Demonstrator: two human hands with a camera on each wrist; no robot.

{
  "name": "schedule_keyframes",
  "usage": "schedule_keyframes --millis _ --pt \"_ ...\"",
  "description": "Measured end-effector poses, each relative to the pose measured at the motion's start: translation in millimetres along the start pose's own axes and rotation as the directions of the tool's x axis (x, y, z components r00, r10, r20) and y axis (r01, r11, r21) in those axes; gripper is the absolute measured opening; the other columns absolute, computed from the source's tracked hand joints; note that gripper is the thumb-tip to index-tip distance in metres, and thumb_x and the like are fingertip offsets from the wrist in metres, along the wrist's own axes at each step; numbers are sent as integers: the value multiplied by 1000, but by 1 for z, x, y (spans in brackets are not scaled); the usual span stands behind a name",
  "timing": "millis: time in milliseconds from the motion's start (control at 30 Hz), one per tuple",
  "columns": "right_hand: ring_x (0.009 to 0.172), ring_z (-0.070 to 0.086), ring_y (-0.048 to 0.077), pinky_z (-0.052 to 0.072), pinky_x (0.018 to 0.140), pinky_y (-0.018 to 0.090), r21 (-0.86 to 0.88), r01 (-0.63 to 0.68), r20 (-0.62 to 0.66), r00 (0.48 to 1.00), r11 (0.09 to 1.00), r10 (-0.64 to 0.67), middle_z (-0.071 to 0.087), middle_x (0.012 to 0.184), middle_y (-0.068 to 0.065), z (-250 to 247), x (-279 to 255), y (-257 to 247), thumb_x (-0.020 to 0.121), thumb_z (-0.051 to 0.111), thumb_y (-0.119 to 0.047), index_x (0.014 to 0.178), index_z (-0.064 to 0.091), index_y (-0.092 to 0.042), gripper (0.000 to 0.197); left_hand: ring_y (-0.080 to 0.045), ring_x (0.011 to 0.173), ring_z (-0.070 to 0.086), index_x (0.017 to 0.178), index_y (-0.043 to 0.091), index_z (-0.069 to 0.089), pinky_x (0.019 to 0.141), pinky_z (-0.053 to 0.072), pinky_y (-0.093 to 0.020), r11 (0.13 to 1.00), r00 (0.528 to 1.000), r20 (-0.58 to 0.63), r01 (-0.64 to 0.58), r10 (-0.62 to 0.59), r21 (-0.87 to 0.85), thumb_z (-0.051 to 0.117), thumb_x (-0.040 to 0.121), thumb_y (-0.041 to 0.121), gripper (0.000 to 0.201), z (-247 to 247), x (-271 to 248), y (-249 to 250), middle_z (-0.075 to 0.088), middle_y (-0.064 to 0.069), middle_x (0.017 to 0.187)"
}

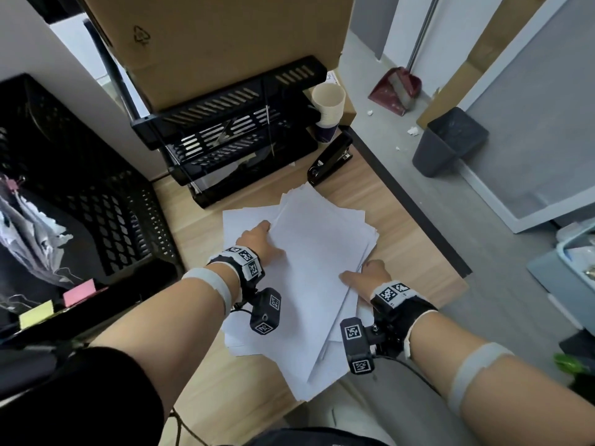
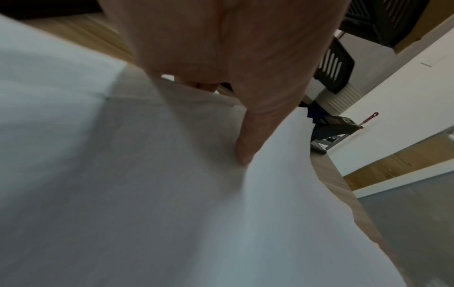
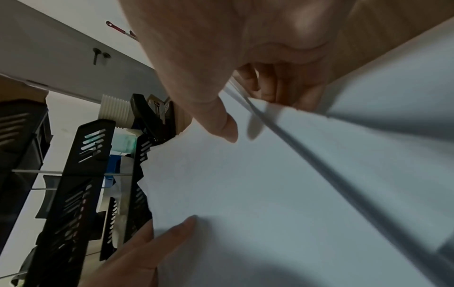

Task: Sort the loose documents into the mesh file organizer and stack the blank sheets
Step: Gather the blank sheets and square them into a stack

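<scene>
Here, blank sheets [image 1: 315, 252] cover wooden desk [image 1: 402, 246].

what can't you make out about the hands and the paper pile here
- Left hand fingertips: in the head view, tucked under the blank sheets.
- Right hand fingers: in the head view, hidden beneath the pile's edge.
- Sheet count: edges too fine and blurred in every view.
- Mesh file organizer contents: masked by its slotted trays.
</scene>
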State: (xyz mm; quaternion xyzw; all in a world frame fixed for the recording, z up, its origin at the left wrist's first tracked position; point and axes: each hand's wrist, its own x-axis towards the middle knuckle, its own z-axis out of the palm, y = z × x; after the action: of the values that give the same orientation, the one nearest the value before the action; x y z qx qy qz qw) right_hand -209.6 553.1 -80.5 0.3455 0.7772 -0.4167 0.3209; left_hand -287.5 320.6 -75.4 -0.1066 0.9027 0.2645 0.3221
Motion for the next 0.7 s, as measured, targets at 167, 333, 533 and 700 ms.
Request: schedule_keyframes --millis 167,333,533,700 --pt "93 64 27 53 80 34 -6 25 100 995 1000 -25 66 107 8 -1 7 3 77 74 -41 122 56 -7 60 -33 90 65 104 18 55 78 55 -36 996 999 -10 -39 38 -85 73 80 19 30 2 -11 -10 69 -11 100" --pt "92 62 26 52 76 36 10 44 71 996 999 -45 62 102 4 0 1 0 84 71 -28 110 52 -13 36 -26 80 60 101 20 54 65 45 -25 982 994 -67 -94 84 -165 69 84 13 23 1 -24 -17 65 -1 85" --pt "88 62 29 52 72 35 -10 35 -59 998 999 -35 56 106 10 7 -4 -3 74 77 -30 110 36 -13 57 -17 75 59 115 23 55 57 41 -19 970 986 -44 -165 160 -179 75 82 13 40 2 -43 -17 62 1 87" --pt "91 64 32 53 76 37 -32 11 57 998 999 -9 63 113 14 12 -3 -1 77 70 -27 124 47 -8 56 -29 111 61 129 15 58 82 42 -24 963 955 123 -269 268 -12 57 89 5 42 11 -61 -13 65 -10 118"
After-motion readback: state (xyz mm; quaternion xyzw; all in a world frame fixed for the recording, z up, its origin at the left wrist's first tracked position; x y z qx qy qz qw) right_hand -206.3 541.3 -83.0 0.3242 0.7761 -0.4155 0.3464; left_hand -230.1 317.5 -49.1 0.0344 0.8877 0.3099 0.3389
